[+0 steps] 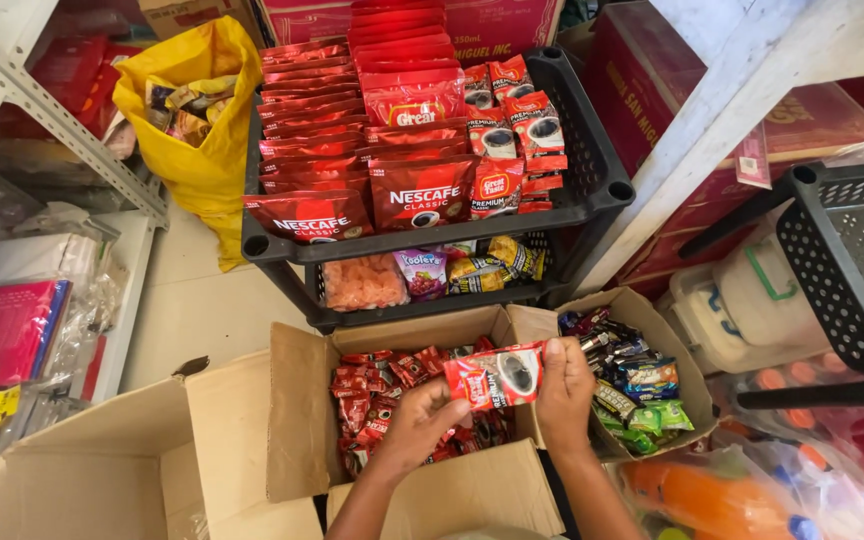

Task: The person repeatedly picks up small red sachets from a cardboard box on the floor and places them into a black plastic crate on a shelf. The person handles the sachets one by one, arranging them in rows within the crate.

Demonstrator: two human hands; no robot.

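Being held up over the open brown cardboard box (297,420): a strip of small red foil coffee sachets (497,376), stretched roughly level between both hands, just above the loose heap of matching red sachets (382,395) filling the box. Pinching the strip's left end between thumb and fingertips, the left hand (414,425), closed narrowly on the foil. Gripping the right end, the right hand (564,385), fingers curled over the top edge, thumb hidden behind.

Sitting just beside on the right, touching the first box: a second cardboard box of mixed dark and green sachets (632,385). Standing behind both, a black plastic tiered rack (592,170), its top shelf packed with rows of red coffee pouches (372,130), its lower shelf holding an orange snack bag and a few coloured packets. Leaning against the rack's left side, a yellow plastic bag (202,120). Lying open at bottom left, another cardboard box (102,470).

Likely risks, judging from here: tearing along a perforation, with the pull coming from both ends at once; dropping a freed sachet back into the heap and losing it among identical ones; slipping on the slick foil under such a light left-hand pinch; snagging the strip's trailing edge on the upright box flap.
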